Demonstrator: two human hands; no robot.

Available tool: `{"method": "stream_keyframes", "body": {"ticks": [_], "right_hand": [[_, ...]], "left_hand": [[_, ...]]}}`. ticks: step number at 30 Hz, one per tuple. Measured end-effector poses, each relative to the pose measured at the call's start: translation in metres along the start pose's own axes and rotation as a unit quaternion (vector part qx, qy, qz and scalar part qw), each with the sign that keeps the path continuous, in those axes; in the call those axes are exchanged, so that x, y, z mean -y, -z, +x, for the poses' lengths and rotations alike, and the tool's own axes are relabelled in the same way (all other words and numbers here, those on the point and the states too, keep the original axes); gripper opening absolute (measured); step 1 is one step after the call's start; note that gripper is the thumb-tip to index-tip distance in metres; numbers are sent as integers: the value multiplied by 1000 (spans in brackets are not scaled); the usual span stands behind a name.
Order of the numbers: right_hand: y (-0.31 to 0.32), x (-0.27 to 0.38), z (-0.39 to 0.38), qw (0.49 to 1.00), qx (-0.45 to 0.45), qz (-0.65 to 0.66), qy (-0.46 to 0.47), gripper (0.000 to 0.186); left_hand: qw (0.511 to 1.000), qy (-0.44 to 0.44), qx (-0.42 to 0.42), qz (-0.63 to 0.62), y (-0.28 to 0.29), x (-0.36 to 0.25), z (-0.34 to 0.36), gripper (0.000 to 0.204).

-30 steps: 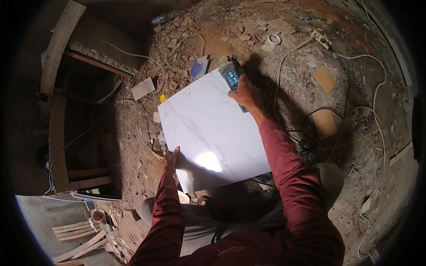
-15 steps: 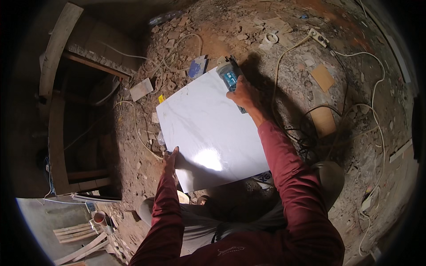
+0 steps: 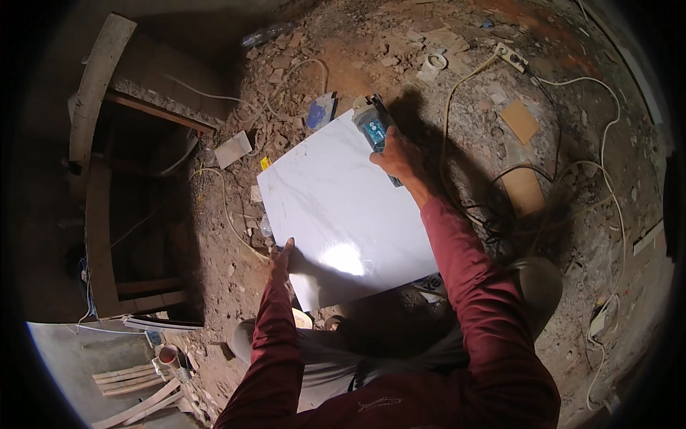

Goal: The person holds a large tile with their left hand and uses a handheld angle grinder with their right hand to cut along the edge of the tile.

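Observation:
A large glossy white tile (image 3: pixel 336 193) with faint grey veins is held over the ground in front of my legs. At its far right edge, my right hand (image 3: pixel 401 159) is closed round a teal and grey handheld tile cutter (image 3: pixel 373 131). The cutter rests against that edge, and its blade is hidden from view. My left hand (image 3: pixel 281 259) grips the near left edge, thumb on the top face and the other fingers mostly out of sight underneath. Bright light glares off the tile near this hand.
Broken rubble covers the dirt floor. A power strip (image 3: pixel 511 57) lies at the upper right, with pale and black cables trailing down the right side. Tan tile pieces (image 3: pixel 522 190) lie right of my arm, a blue-marked offcut (image 3: pixel 321 111) beyond the tile. A wood-framed opening (image 3: pixel 100 236) stands left.
The whole scene has shifted slightly rightward in the view. Both hands keep their holds, and the cutter stays at about the same spot on the tile's edge.

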State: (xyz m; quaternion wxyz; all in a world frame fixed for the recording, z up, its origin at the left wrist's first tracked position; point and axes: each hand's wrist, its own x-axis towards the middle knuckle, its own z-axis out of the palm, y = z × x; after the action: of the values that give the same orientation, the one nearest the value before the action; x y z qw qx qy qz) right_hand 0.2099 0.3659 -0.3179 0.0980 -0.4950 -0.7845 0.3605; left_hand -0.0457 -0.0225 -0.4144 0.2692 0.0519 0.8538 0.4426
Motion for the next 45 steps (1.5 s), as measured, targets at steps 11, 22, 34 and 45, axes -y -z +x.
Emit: {"method": "stream_keyframes", "body": {"ticks": [11,22,34,45], "right_hand": [[-1,-3,-5,1000,3,-4,-1,77],[-5,-7,-13,1000,-3,12,-4,74],[-2,-9,-22,1000,4,11,-5,78],[1,-10,-30,1000,-3,19,-13,72]], "left_hand": [[999,5,9,39,7,20,18,98],[999,6,16,-40,-3,-14,-13,78],[998,-6,38,-50,-3,-10,-10,71],[1000,2,-5,-17,-3,-1,-3,70]]}}
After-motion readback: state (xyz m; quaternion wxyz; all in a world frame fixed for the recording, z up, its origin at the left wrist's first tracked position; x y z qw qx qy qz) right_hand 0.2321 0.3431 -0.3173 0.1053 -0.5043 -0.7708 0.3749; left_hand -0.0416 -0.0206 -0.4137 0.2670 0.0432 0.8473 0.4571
